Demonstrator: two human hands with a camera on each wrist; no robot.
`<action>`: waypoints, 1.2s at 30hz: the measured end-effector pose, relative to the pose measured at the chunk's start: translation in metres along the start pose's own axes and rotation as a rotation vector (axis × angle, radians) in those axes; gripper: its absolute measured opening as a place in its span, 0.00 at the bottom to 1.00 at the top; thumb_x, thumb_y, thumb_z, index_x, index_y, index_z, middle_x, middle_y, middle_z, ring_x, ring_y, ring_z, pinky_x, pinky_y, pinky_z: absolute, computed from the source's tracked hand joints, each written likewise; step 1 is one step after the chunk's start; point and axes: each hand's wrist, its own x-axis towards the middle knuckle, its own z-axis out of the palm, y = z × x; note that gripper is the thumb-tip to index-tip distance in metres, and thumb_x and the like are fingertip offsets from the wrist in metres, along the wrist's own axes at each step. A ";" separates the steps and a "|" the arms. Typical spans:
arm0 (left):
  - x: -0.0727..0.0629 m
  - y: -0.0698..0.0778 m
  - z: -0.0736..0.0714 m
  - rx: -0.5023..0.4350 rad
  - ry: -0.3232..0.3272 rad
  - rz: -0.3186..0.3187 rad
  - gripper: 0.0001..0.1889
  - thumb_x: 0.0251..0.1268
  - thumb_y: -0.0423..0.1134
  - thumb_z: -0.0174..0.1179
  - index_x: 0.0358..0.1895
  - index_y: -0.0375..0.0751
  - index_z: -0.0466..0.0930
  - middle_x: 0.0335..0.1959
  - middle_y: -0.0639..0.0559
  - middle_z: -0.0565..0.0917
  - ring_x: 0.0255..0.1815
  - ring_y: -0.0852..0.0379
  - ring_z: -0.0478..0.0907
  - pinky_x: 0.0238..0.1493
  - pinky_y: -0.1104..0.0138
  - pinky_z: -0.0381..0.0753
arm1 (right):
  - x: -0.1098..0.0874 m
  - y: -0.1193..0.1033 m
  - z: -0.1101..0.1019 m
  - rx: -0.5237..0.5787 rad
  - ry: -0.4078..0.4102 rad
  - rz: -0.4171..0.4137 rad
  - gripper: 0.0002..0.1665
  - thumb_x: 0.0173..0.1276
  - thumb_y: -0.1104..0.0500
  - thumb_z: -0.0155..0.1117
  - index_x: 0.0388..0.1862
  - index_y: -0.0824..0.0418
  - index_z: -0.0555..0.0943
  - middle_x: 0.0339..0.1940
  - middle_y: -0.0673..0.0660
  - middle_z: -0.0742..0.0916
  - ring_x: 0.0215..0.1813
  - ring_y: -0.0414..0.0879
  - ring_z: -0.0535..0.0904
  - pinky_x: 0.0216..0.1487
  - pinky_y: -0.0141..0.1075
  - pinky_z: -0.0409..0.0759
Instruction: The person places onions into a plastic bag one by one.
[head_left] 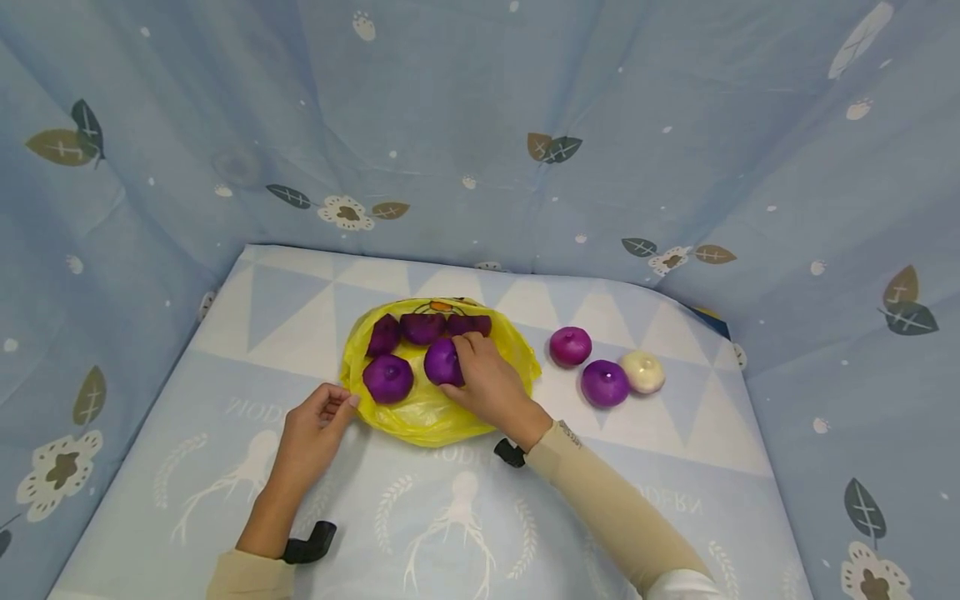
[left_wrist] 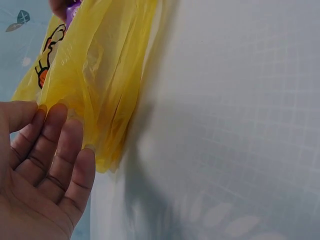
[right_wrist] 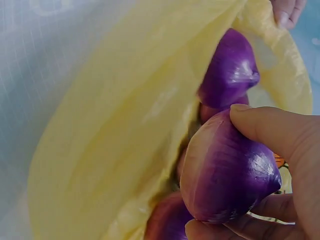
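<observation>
Onion [head_left: 441, 362] in grip, and your right hand [head_left: 491, 379] had it with thumb and fingers wrapped on opposite sides, right at the mouth of the yellow bag [head_left: 420, 423]! Across from it, your left hand [head_left: 318, 421] pinched the rim, the fingers narrow on the film. That looked like the weak spot: the plastic seemed thin, and if the pinch slipped, the near wall could have sagged inward and narrowed the opening. The glossy skin was another risk, for a slack hold might have let the round bulb drop onto the purple onions [head_left: 387, 379] already inside. Off to the right, two loose purple onions [head_left: 605, 383] and a white onion [head_left: 642, 372] sat close together, liable to roll if your sleeve [head_left: 607, 508] brushed them. Beneath it all, the worktop [head_left: 285, 308] wore pale blue triangles and white antler prints, while blue curtains [head_left: 465, 100] with leaves and flowers hung behind and on both sides
</observation>
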 end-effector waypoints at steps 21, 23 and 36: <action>0.000 -0.002 0.001 0.014 0.009 0.009 0.13 0.80 0.49 0.61 0.45 0.41 0.81 0.37 0.49 0.85 0.39 0.53 0.79 0.39 0.72 0.78 | 0.013 -0.003 0.031 0.059 -0.023 -0.010 0.45 0.71 0.43 0.73 0.76 0.65 0.67 0.71 0.61 0.75 0.67 0.53 0.72 0.69 0.41 0.75; 0.000 -0.002 0.001 0.014 0.011 0.015 0.13 0.80 0.49 0.61 0.45 0.41 0.81 0.36 0.49 0.85 0.39 0.53 0.79 0.39 0.72 0.78 | 0.013 -0.003 0.033 0.068 -0.029 -0.008 0.46 0.71 0.43 0.73 0.77 0.66 0.66 0.73 0.62 0.74 0.69 0.55 0.71 0.70 0.43 0.74; 0.000 -0.002 0.001 0.003 0.015 0.022 0.13 0.80 0.48 0.61 0.45 0.40 0.80 0.38 0.48 0.85 0.40 0.53 0.79 0.39 0.74 0.77 | 0.013 -0.004 0.037 0.094 -0.040 0.007 0.48 0.73 0.45 0.72 0.80 0.67 0.63 0.77 0.64 0.71 0.74 0.57 0.69 0.75 0.44 0.69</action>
